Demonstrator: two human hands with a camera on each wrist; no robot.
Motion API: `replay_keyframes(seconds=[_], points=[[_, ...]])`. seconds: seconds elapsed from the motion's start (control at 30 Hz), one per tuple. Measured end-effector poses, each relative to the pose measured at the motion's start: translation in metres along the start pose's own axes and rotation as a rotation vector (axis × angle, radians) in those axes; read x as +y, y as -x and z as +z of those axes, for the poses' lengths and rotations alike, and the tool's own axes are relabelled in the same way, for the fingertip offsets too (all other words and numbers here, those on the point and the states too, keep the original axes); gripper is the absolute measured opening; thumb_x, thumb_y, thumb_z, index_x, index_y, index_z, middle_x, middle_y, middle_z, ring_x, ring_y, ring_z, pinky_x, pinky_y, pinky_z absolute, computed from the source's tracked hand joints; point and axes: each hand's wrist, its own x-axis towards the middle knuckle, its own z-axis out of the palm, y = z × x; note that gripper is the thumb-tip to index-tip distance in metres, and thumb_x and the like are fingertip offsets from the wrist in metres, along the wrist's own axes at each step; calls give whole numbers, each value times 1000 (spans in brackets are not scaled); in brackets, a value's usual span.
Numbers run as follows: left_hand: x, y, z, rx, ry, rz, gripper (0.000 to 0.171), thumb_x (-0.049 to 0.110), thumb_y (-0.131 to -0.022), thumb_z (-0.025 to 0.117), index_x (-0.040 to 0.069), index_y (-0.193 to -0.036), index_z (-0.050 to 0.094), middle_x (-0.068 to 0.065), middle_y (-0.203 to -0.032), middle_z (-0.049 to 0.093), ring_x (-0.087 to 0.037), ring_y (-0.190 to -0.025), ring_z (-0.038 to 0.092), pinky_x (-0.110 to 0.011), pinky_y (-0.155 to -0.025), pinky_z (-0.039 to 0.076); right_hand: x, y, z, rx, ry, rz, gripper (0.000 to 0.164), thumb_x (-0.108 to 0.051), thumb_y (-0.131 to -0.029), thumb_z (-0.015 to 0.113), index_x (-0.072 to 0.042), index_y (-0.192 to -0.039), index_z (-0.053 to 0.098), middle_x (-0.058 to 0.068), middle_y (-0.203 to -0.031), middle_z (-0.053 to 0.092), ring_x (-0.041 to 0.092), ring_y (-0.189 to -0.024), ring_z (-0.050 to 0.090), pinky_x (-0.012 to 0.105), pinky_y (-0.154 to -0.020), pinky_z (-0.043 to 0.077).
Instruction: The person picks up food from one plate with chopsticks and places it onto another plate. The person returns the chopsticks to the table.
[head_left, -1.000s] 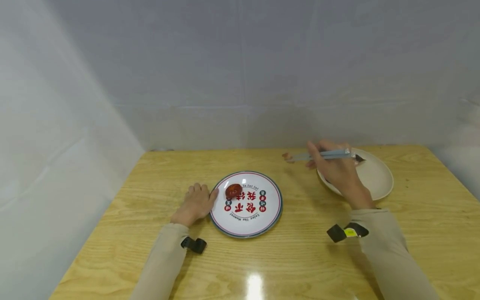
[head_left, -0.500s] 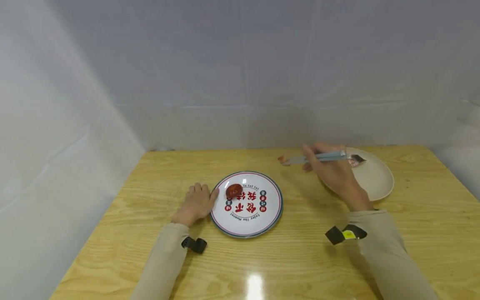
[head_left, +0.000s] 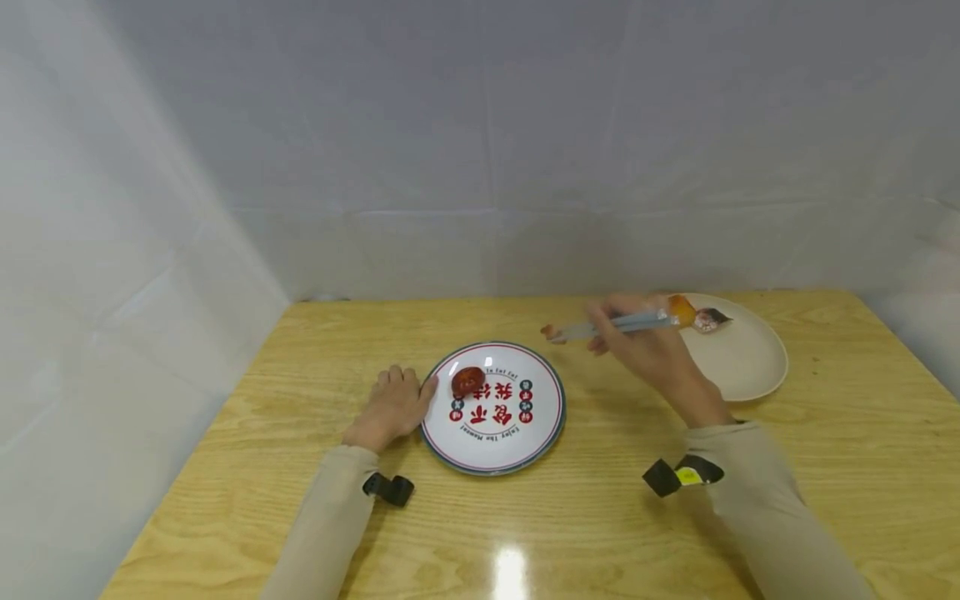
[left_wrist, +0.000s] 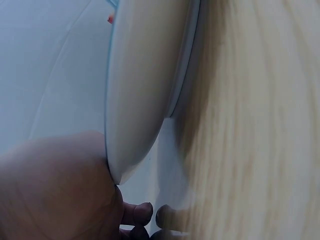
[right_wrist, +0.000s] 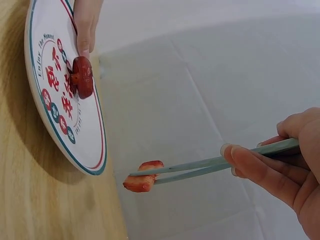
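Note:
My right hand holds a pair of pale blue chopsticks above the table. Their tips pinch a small reddish-orange piece of food, which hangs in the air to the right of the patterned white plate. On that plate lies a glossy red-brown, mushroom-shaped piece, near the left hand's side of the rim. My left hand rests on the table with its thumb touching the plate's left rim. Its fingers lie loosely outside the plate, and the plate partly hides the hand in the left wrist view.
A cream plate stands at the right back, partly behind the right hand. It bears an orange piece and a speckled piece with a dark tip. Pale sheeting closes off the back and left of the wooden table.
My right hand has moved left and slightly down, carrying the chopsticks and pinched piece toward the patterned plate. The orange piece on the cream plate has come into sight. The left hand stays put.

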Motion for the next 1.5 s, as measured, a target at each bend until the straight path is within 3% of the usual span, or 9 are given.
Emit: replay_keyframes(seconds=[0.17,0.47,0.73,1.07,1.37,1.5], points=[[0,0,0,2,-4,1,53,37,-105,32,-13,-113,48,-22,-102,41,-37,-100,39,-49,-92,35,-1,1,9,-45,17,5,17,-1,-94,59,10,-85,68,17,-70,68,20,-55,66,27,-51,53],[1,-1,-1,7,-6,8,53,37,-105,32,-13,-111,49,-22,-101,42,-37,-100,40,-49,-93,35,-2,1,18,-51,132,-128,18,-4,-93,61,5,-80,67,10,-65,68,11,-51,64,17,-48,48],[2,-1,-1,6,1,7,52,36,-104,32,-13,-109,48,-22,-100,41,-36,-98,39,-49,-91,35,-5,4,24,-97,120,-77,19,-8,-95,60,2,-81,66,9,-67,69,13,-55,66,18,-50,49],[-1,-1,1,5,9,2,49,36,-104,32,-10,-104,48,-20,-98,40,-36,-96,38,-49,-89,34,-7,6,35,-97,183,-161,25,-12,-94,62,-3,-71,64,8,-65,67,13,-53,65,16,-48,47],[-1,-2,1,17,10,16,51,36,-104,32,-12,-106,48,-23,-100,42,-39,-100,40,-51,-93,34,-9,6,38,-102,158,-188,23,-11,-93,64,-3,-71,65,8,-64,67,15,-52,65,14,-47,46],[-1,-2,0,8,6,15,51,36,-104,32,-12,-108,48,-23,-101,42,-38,-100,39,-51,-93,34,-10,7,40,-112,183,-191,23,-13,-92,66,-5,-71,65,4,-62,67,10,-51,63,14,-45,45]])
